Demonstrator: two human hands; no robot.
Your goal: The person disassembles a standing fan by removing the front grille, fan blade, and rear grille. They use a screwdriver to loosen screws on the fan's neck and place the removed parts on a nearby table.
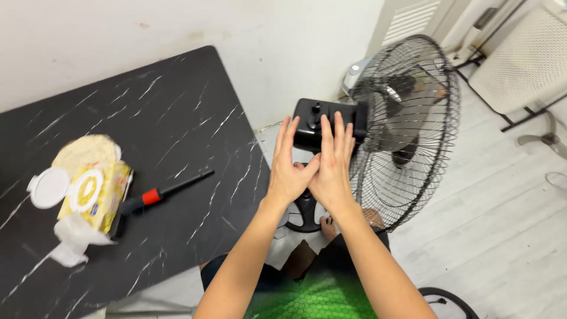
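The left hand (290, 168) and the right hand (332, 165) are held up together in front of the chest, thumbs touching, fingers straight and spread, nothing gripped in either. Just beyond the fingertips the black motor housing (313, 121) of a standing fan is seen, with knobs on its top; whether the fingers touch it cannot be told. The fan's round wire cage (413, 127) is turned to the right, and its base (307, 212) is set on the pale floor (502, 236) below the hands. To the left, on the black marbled tabletop (153, 118), a yellow wipes pack (94, 195) with its white lid open, a loose wipe (74, 239) and a screwdriver (162, 192) with a red and black handle are laid, well apart from the hands
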